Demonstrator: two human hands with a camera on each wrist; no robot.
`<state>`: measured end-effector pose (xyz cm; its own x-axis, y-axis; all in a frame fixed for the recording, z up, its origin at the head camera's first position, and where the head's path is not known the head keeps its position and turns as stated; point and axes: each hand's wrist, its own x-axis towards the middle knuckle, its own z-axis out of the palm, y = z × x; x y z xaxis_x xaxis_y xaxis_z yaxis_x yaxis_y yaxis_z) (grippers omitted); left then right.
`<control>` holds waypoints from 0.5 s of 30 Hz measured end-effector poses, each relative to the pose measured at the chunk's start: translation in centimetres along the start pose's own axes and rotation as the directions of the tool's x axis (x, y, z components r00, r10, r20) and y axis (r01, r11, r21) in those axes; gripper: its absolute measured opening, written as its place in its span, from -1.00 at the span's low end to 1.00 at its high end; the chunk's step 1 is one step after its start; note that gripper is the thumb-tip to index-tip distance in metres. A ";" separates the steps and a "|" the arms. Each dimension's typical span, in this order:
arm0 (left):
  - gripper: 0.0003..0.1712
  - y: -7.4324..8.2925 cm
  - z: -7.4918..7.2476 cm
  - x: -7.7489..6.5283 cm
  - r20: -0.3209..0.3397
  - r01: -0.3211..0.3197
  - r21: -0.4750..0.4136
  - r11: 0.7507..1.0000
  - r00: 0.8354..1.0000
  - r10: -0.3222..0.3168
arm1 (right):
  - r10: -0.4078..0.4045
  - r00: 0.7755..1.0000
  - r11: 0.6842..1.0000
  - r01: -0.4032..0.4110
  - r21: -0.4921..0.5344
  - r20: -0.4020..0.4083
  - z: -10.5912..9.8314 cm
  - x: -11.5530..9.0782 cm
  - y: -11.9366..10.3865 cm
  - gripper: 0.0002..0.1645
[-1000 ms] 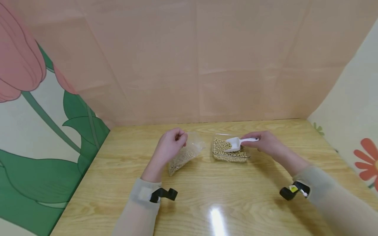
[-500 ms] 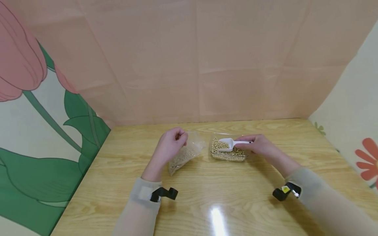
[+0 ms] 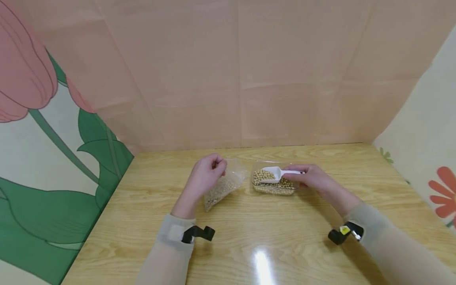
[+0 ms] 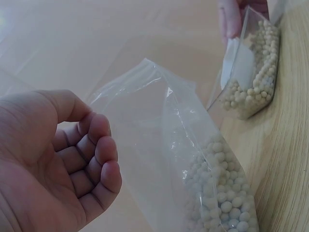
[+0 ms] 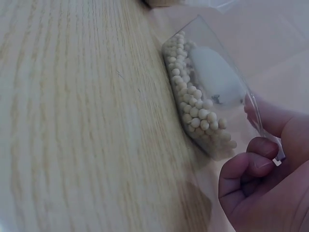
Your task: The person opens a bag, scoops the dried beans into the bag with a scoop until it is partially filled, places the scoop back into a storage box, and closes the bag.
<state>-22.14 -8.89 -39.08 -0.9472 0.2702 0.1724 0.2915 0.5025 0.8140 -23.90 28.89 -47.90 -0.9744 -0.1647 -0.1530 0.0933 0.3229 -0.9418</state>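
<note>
My left hand [image 3: 206, 172] pinches the top edge of a clear plastic bag [image 4: 140, 125] between thumb and index finger. Soybeans [image 4: 227, 198] fill the lower part of this bag, which stands tilted on the table. To its right is a clear rectangular container [image 3: 274, 190], also with soybeans [image 5: 195, 111] in it. My right hand [image 3: 313, 178] holds the handle of a small white scoop [image 3: 273, 174] over the container's right side. The scoop's mouth points left and is dug into the beans, several of them lying in it.
A wood-grain table [image 3: 228, 237] lies under everything, with a bright light reflection near its front. Behind it hangs a pinkish backdrop [image 3: 238, 79]. Panels with painted flowers [image 3: 107, 138] border the left and right sides. Each wrist carries a black camera mount [image 3: 197, 234].
My right hand has moved left, pushing the scoop deeper into the soybeans. The container has slid slightly left. My left hand and the bag look unmoved.
</note>
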 end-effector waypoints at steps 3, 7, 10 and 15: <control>-0.69 -0.1 0.0 0.0 -0.004 -0.002 -0.001 1.000 1.000 0.002 | 0.007 1.000 1.000 -0.006 0.016 -0.013 0.0 0.0 0.3 -0.31; -0.69 -0.2 0.1 0.1 -0.009 0.001 -0.005 1.000 1.000 -0.001 | 0.014 0.999 0.999 -0.012 0.040 -0.035 0.0 -0.3 0.5 -0.29; -0.69 -0.2 0.1 0.0 -0.012 -0.002 -0.004 1.000 1.000 0.002 | 0.007 0.999 0.998 -0.004 0.063 -0.041 0.0 -0.5 0.7 -0.30; -0.69 -0.2 0.1 0.0 -0.014 0.001 0.004 1.000 1.000 -0.001 | -0.017 0.999 0.990 0.023 0.142 -0.041 -0.1 -0.7 1.1 -0.45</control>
<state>-22.20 -8.94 -39.34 -0.9494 0.2580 0.1792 0.2908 0.5065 0.8117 -23.12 29.42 -48.85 -0.9835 -0.1316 -0.1243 0.0991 0.1830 -0.9781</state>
